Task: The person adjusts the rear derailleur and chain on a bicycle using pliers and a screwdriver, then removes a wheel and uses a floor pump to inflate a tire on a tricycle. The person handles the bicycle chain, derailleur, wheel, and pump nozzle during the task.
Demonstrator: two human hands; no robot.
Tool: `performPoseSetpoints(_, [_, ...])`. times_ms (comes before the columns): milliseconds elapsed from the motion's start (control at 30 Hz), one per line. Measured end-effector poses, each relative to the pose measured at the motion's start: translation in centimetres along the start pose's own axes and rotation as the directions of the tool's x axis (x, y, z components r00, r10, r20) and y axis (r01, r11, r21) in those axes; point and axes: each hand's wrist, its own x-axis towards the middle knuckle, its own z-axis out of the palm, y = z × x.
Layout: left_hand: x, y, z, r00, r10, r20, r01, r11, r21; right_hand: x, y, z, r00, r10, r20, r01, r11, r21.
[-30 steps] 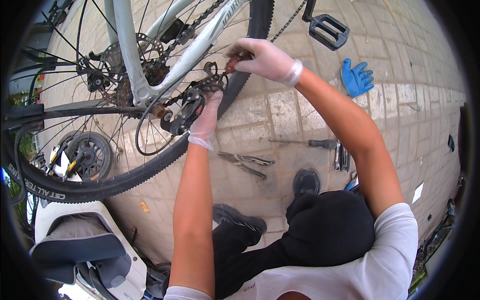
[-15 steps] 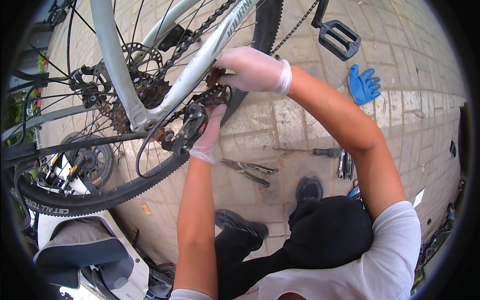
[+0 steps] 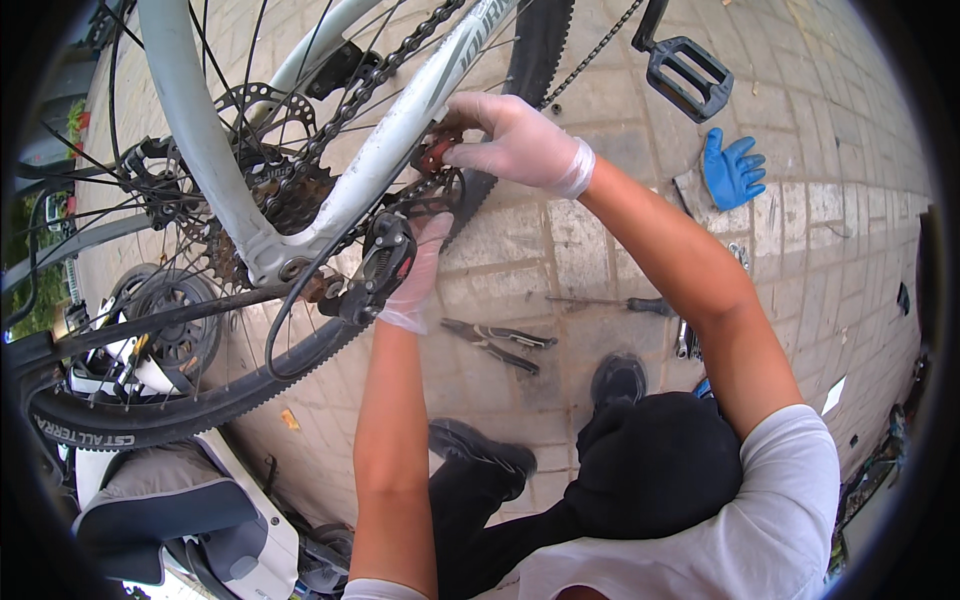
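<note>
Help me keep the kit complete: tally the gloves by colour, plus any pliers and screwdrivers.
Translucent gloves, on left hand and right hand: 2
Blue glove: 1
Pliers: 1
Screwdriver: 1
Total: 5

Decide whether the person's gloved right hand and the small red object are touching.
Touching. The head view shows the right hand at the red object, thumb against its side and fingers curled over it, with no gap visible.

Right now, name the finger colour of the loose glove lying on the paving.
Blue on that loose glove, best seen in the head view.
</note>
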Motion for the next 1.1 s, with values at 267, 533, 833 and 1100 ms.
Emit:
performPoseSetpoints(267, [-0.2, -0.4, 1.1, 0.993, 0.005, -0.114, -0.005, 1.0, 0.0, 0.0, 0.2, -0.7, 0.998, 0.022, 0.063, -0.022, 1.0, 0.013])
performPoseSetpoints(533, [0.2, -0.8, 1.7, 0.974, 0.071, -0.214, -0.083, 0.995, -0.048, -0.3, 0.4, -1.1, 0.987, 0.124, 0.101, -0.142, 0.969, 0.201])
performPoseSetpoints(833, [0.5, -1.1, 1.5, 0.975, 0.067, -0.21, -0.087, 0.992, -0.089, -0.1, 0.0, -1.2, 0.999, 0.031, -0.004, -0.031, 0.999, 0.012])
performPoseSetpoints(1100, [0.7, -1.7, 1.4, 0.975, 0.07, -0.209, -0.101, 0.985, -0.14, 0.4, -0.6, -0.6, 0.978, -0.181, 0.104, 0.207, 0.903, -0.376])
